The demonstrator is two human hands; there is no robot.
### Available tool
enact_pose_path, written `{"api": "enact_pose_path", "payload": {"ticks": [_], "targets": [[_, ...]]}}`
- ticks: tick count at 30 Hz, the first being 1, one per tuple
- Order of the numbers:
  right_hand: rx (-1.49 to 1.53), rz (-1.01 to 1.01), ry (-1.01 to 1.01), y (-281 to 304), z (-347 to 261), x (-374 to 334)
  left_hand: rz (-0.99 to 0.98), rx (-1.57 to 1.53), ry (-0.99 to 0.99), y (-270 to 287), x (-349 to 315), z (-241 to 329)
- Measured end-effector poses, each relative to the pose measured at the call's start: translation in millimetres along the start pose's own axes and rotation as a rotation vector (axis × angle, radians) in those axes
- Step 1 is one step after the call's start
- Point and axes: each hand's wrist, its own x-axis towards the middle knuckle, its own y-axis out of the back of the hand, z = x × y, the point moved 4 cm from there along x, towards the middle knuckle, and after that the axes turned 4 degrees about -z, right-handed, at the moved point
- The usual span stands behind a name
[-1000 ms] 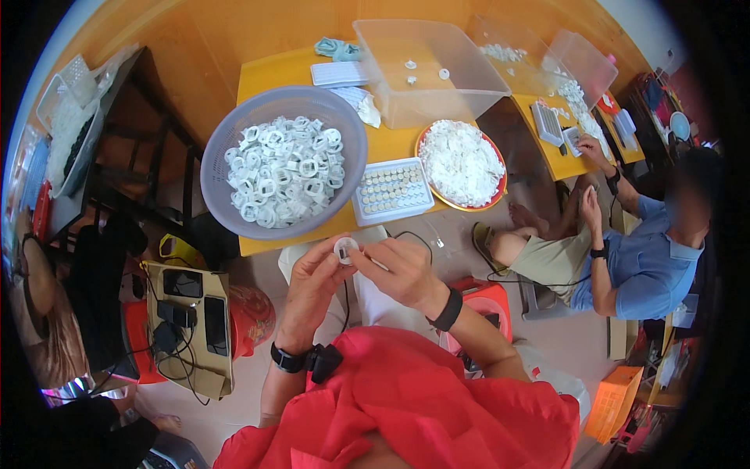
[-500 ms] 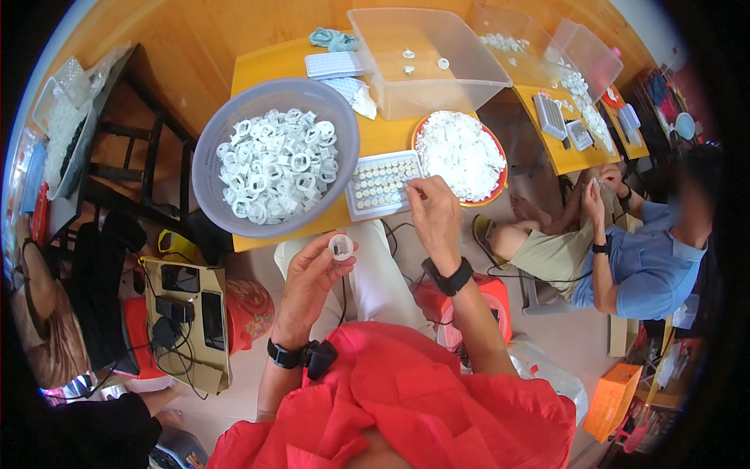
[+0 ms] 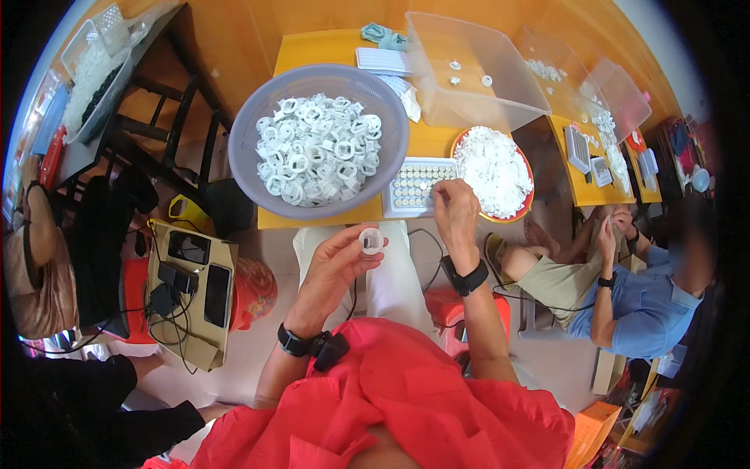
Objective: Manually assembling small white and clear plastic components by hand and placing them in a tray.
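My left hand (image 3: pixel 337 266) is closed on a round whitish plastic housing (image 3: pixel 372 241), held between thumb and fingers in front of the table. Over the right part of a shallow white tray (image 3: pixel 400 211) is my right hand (image 3: pixel 459 217), its fingertips pinched together; whatever is between them is hidden. Rows of small round silvery discs (image 3: pixel 412 177) fill the tray. To its left, a grey-purple plastic basket (image 3: pixel 244 156) holds a heap of clear-white housings (image 3: pixel 320 148). A red-rimmed dish (image 3: pixel 530 202) piled with small white parts (image 3: pixel 492 168) stands right of the tray.
A large clear bin (image 3: pixel 488 70) with a few white parts stands at the back, beside a pale slotted tray (image 3: pixel 383 60) and a teal cloth (image 3: pixel 384 35). At right a person (image 3: pixel 648 293) in blue works at another table. Phones lie in a cardboard box (image 3: pixel 215 356) at left.
The whole view has shifted, so the table appears farther right. My right fingers have moved slightly inward over the tray and are more curled. My left hand keeps the same housing.
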Motion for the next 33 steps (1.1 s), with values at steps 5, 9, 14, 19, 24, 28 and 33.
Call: {"api": "enact_pose_path", "payload": {"ticks": [5, 9, 14, 19, 24, 28, 33], "targets": [[0.091, 0.023, -0.025, 11, -11, -3, -0.04, -0.032, 0.026, -1, -2, 2], [0.363, -0.098, -0.007, 38, -61, -19, -0.025, -0.028, 0.014, -3, -4, 2], [0.442, -0.15, 0.119, 34, -102, -49, -0.051, -0.005, 0.02, -8, -1, -1], [0.307, -0.043, 0.343, 31, -109, -58, -0.05, 0.051, 0.003, -13, -2, -2], [0.239, -0.015, 0.402, 32, -112, -63, -0.041, 0.123, -0.019, -16, -6, -1], [0.195, -0.004, 0.491, 29, -112, -68, -0.044, 0.153, -0.028, -16, -7, -1], [0.181, -0.009, 0.548, 30, -114, -70, -0.051, 0.257, -0.049, -17, -8, -1]]}}
